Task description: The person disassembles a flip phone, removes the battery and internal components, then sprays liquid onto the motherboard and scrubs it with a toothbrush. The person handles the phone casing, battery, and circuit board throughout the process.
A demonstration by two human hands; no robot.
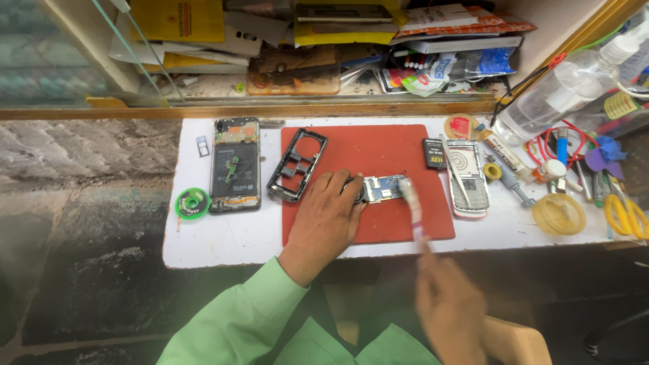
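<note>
1. The left hand [329,215] lies palm down on the red mat [378,152], fingers pressed onto the left end of a small circuit board [380,188], pinning it flat.
2. The board sits near the mat's centre, just at 3 o'clock of the left fingertips, blue-grey with metal shields showing.
3. The right hand [449,311] is below the white table [230,236] edge, at 5 o'clock of the board, clenched around the lower end of a brush [412,206] (the hand is blurred, so finger detail is lost).
4. The brush slants up toward 11 o'clock, its pale head touching the board's right end.
5. At 9 o'clock of the board, a black phone frame [296,164] lies tilted across the mat's left edge.
6. Farther toward 9 o'clock an opened smartphone [235,165] lies back up on the table, with a green solder-wick reel [192,203] at its 8 o'clock.
7. At 2 o'clock of the board a small black battery [434,153] rests on the mat's right edge; beside it lies a white keypad phone [466,177] with a tool across it.
8. A clear bottle [558,94] lies at 2 o'clock, well apart, near yellow scissors [627,215] and a yellow tape roll [558,213].
</note>
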